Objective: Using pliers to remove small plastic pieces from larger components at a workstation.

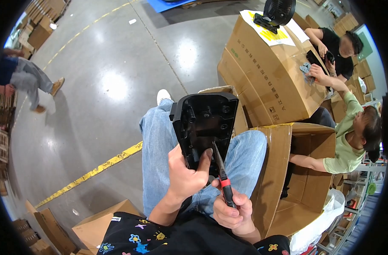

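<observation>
My left hand (186, 175) is wrapped round the lower part of a black plastic housing (207, 111), thumb laid over its inner face. The housing is tilted up above my lap, its hollow side with round screw posts toward me. In my right hand (234, 213) is a pair of long-nose pliers (221, 168) with red and black handles. Their narrow tips lie over the inside of the housing, near my left thumb; whether they touch it I cannot tell. The pliers' jaws look closed, and nothing shows between them.
An open cardboard box (283, 204) stands at my right, a co-worker in light green (351, 140) reaching into it. Beyond is a large carton (266, 72) bearing a black fan (277, 15); another person in black (340, 51) sits behind. Someone walks (30, 80) at far left.
</observation>
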The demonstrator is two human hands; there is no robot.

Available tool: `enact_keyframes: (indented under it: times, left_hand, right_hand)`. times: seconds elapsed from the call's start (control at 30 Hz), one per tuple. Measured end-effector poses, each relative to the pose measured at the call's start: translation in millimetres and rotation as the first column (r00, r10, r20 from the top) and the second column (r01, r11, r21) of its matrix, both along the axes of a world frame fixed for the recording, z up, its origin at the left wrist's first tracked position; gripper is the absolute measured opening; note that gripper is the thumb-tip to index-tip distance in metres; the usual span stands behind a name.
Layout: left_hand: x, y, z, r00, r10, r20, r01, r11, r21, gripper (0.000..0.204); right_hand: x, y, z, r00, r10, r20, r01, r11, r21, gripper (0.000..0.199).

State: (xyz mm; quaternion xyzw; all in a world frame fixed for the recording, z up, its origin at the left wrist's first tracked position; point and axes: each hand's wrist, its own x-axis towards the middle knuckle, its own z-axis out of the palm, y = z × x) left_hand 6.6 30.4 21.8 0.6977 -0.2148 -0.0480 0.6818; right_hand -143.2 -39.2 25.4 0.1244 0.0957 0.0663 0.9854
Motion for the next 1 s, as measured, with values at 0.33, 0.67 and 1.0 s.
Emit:
enact_keyframes:
  times: [0.33,0.67,1.0]
  left_hand:
    - [-3,-1,-9,1.0,-0.004,-0.021,0.003,1.0,-0.009,0.017]
    - [5,7,-6,0.998,0.014,0.063,-0.021,0.993,0.12,0.02]
    - [14,7,-5,0.993,0.067,0.095,-0.077,0.99,0.114,0.018]
  right_hand:
    - [14,1,13,0.886,-0.392,-0.249,-0.268,0.006,-0.963,0.045]
    - [27,-62,56,1.0,0.01,0.03,0.007,-0.997,0.081,0.058]
    - [48,-63,33,0.945,0.109,0.308,-0.028,-0.912,0.409,0.04]
